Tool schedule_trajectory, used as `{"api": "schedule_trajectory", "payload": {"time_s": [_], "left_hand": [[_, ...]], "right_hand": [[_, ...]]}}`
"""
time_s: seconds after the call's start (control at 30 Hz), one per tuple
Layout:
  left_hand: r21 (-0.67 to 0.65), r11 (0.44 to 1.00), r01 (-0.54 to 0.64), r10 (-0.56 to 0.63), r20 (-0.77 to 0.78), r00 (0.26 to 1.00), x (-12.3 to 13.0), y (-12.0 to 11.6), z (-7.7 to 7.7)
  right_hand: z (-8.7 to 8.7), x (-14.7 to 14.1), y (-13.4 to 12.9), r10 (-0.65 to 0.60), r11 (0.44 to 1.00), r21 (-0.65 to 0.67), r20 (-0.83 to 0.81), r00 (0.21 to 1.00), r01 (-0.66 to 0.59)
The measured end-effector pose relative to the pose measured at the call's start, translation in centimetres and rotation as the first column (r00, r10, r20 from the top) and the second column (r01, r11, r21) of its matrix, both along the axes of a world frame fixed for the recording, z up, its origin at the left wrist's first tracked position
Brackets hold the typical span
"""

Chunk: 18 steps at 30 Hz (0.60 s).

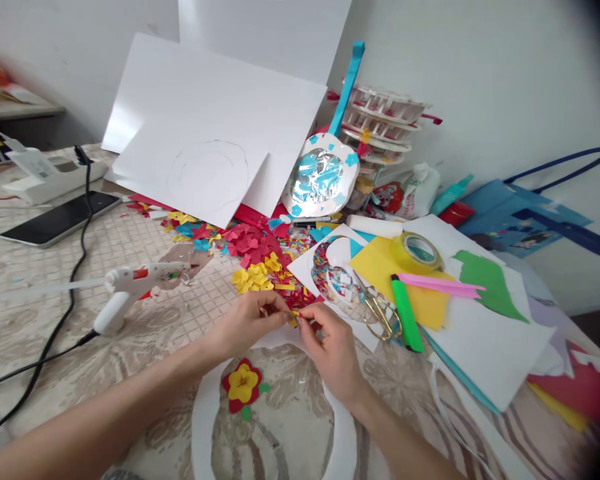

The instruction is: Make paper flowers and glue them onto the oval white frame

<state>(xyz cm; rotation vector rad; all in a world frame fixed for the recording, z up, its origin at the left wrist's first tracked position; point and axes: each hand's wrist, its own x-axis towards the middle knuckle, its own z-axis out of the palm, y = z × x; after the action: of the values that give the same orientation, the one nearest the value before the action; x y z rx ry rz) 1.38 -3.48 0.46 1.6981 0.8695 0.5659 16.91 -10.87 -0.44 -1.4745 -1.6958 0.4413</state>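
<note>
My left hand (253, 323) and my right hand (331, 347) meet above a white paper ring (206, 419). Between their pinched fingertips is a small yellow paper piece (295, 316), partly hidden, with a bit of red beside it. A red and yellow paper flower (243, 385) with green leaf bits lies at the ring's upper left. Just beyond my fingers are yellow paper cut-outs (254, 277) and a heap of red paper cut-outs (250, 243).
A white glue gun (123, 297) with a black cord and a phone (60, 219) lie left. Gold-handled scissors (381, 319), a green marker (407, 313), yellow tape (416, 251) and paper sheets (495, 353) lie right. White boards (220, 100) and a decorated paper fan (323, 177) lean behind.
</note>
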Motion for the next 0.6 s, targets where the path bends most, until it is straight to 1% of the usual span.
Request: {"api": "schedule_trajectory", "payload": {"time_s": [0.13, 0.27, 0.43, 0.6], "left_hand": [[-0.005, 1.0, 0.003, -0.003, -0.005, 1.0, -0.03, 0.07, -0.29], [0.052, 0.998, -0.019, 0.02, -0.023, 1.0, -0.06, 0.02, -0.25], [0.086, 0.996, -0.027, 0.032, -0.057, 0.998, -0.08, -0.03, -0.09], [0.12, 0.992, -0.03, 0.038, -0.069, 0.997, -0.11, 0.09, -0.09]], "right_hand": [[0.08, 0.04, 0.06, -0.013, 1.0, -0.019, -0.008, 1.0, 0.013], [-0.13, 0.04, -0.03, -0.02, 1.0, 0.01, 0.02, 1.0, 0.02], [-0.68, 0.11, -0.1, -0.013, 0.996, 0.09, 0.113, 0.993, 0.003], [-0.91, 0.25, -0.06, 0.011, 0.987, 0.154, 0.226, 0.974, -0.047]]}}
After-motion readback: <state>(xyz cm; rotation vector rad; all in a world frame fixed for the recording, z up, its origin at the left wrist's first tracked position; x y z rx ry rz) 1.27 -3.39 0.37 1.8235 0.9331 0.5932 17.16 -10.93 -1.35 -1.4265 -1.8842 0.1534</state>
